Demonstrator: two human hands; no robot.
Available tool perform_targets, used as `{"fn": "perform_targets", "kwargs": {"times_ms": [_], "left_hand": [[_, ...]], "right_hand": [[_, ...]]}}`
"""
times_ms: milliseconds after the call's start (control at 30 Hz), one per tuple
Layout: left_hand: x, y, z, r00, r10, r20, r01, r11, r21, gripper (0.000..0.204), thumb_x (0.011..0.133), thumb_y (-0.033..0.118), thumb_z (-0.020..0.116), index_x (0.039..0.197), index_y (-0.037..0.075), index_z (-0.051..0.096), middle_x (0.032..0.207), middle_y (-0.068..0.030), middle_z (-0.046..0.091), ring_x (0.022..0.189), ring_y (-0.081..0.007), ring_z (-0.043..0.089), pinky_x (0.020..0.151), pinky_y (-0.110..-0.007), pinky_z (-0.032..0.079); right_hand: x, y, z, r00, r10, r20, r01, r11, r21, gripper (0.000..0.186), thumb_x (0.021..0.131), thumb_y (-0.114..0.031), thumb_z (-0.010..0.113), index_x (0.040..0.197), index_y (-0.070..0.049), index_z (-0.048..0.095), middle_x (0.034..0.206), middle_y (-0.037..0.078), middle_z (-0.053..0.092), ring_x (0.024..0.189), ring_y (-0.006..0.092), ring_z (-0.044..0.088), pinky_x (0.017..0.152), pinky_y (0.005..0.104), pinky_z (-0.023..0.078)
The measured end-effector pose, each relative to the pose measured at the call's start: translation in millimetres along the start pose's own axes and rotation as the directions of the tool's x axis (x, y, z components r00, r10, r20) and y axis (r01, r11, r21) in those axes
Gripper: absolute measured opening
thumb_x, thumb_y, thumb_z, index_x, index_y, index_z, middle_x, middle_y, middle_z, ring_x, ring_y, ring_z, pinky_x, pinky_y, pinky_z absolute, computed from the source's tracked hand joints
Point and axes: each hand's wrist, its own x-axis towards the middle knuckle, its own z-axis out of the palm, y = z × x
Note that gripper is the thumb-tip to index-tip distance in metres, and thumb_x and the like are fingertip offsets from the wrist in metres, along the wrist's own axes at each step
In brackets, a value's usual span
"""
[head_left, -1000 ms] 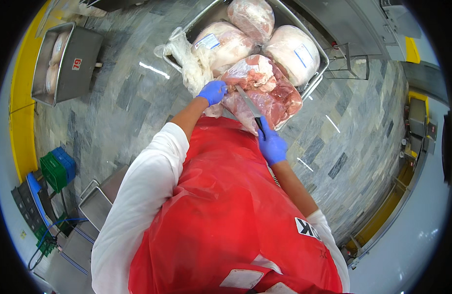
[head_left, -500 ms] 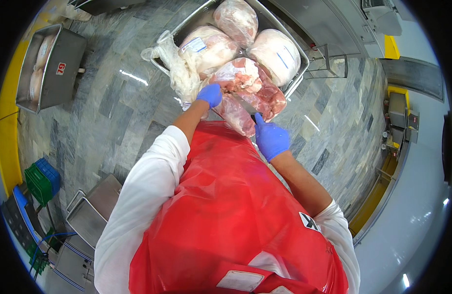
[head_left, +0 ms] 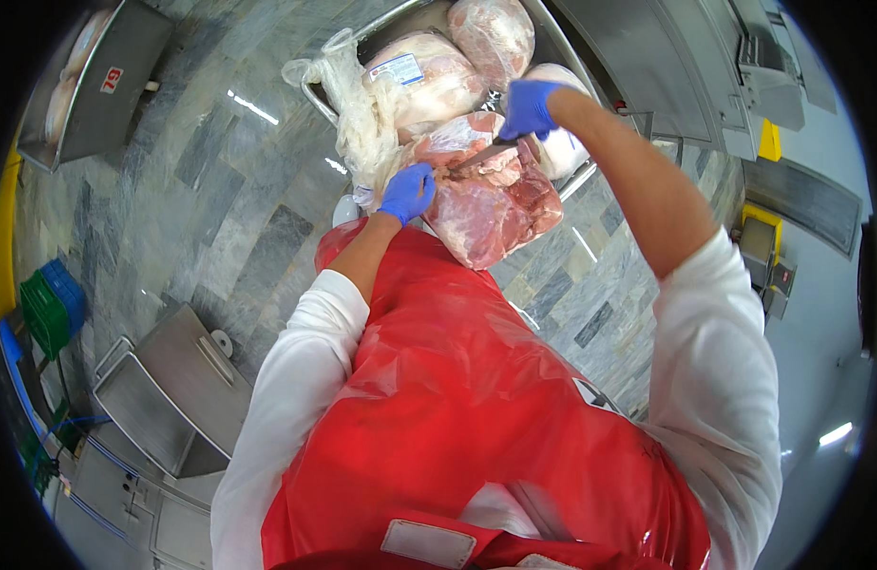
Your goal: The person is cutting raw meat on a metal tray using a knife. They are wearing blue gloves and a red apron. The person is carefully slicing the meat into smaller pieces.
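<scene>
A large unwrapped cut of raw meat (head_left: 486,223) lies at the near edge of a metal bin (head_left: 583,177), partly over its rim. My left hand (head_left: 408,195), in a blue glove, is closed on the meat's left side. In my right hand (head_left: 533,109), also blue-gloved, is a knife (head_left: 480,155). Its blade points left and down across the top of the meat, toward my left hand; the tip is hard to make out. Crumpled clear plastic (head_left: 358,119) hangs over the bin's left rim. Behind the meat are wrapped meat pieces (head_left: 438,90), one partly hidden by my right hand.
A steel bin (head_left: 125,71) holding wrapped pieces stands at the far left. Green crate (head_left: 41,318) and blue crate (head_left: 66,293) are at the left edge, near a steel cart (head_left: 177,385). Steel cabinets (head_left: 648,66) rise beyond the bin at the right. Tiled floor (head_left: 239,180) surrounds it.
My right hand has swung up and away with the knife, from the meat's near right side to above its far side. My left hand stays at the meat's left side.
</scene>
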Motion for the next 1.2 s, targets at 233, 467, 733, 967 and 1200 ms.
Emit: {"fn": "perform_targets", "kwargs": {"times_ms": [233,467,733,967,1200], "left_hand": [[17.4,1.5,-1.6,0.980,-0.189,-0.056,0.186,0.981,-0.051,0.025,0.096,0.026,0.058,0.094,0.005,0.073,0.097,-0.0266,0.073,0.091,-0.0480,0.070,0.084,-0.056,0.056],[29.9,-15.8,-2.4,0.956,-0.292,0.022,0.293,0.951,-0.094,0.031,0.092,0.027,0.060,0.094,0.001,0.077,0.095,-0.0271,0.075,0.091,-0.0444,0.074,0.085,-0.052,0.058],[44.3,-17.1,-26.6,0.942,-0.282,0.183,0.244,0.948,0.204,0.037,0.091,0.033,0.062,0.099,0.001,0.080,0.101,-0.0293,0.075,0.099,-0.0464,0.074,0.090,-0.052,0.058],[59.8,7.5,-38.6,0.858,-0.416,0.303,0.312,0.889,0.335,0.038,0.091,0.033,0.065,0.099,-0.001,0.079,0.103,-0.0304,0.074,0.102,-0.0469,0.073,0.092,-0.054,0.058],[55.6,1.7,-41.3,0.906,-0.219,0.362,0.059,0.912,0.405,0.032,0.093,0.029,0.066,0.098,0.000,0.078,0.096,-0.0276,0.075,0.088,-0.0423,0.074,0.082,-0.051,0.059]], "right_hand": [[17.1,-14.2,-27.8,1.000,-0.004,-0.005,0.004,1.000,-0.002,0.045,0.089,-0.045,0.076,0.093,-0.001,0.077,0.080,0.016,0.075,0.062,0.0249,0.071,0.061,0.0411,0.057],[-75.4,15.4,199.9,0.910,0.066,-0.410,0.051,0.963,0.266,0.037,0.105,-0.042,0.055,0.131,-0.020,0.070,0.111,0.018,0.077,0.099,0.0389,0.075,0.085,0.0539,0.060],[-48.6,-26.4,371.6,0.699,0.310,-0.645,0.051,0.878,0.477,0.050,0.107,-0.040,0.056,0.156,-0.032,0.048,0.091,0.024,0.074,0.073,0.0418,0.074,0.062,0.0559,0.058],[-36.5,-20.0,381.9,0.683,0.321,-0.656,0.020,0.890,0.456,0.049,0.107,-0.043,0.056,0.154,-0.033,0.050,0.091,0.023,0.074,0.076,0.0420,0.075,0.064,0.0545,0.059],[-137.5,8.7,259.9,0.718,0.190,-0.670,-0.019,0.967,0.253,0.031,0.104,-0.037,0.060,0.130,-0.023,0.070,0.103,0.015,0.078,0.092,0.0371,0.076,0.076,0.0529,0.059]]}}
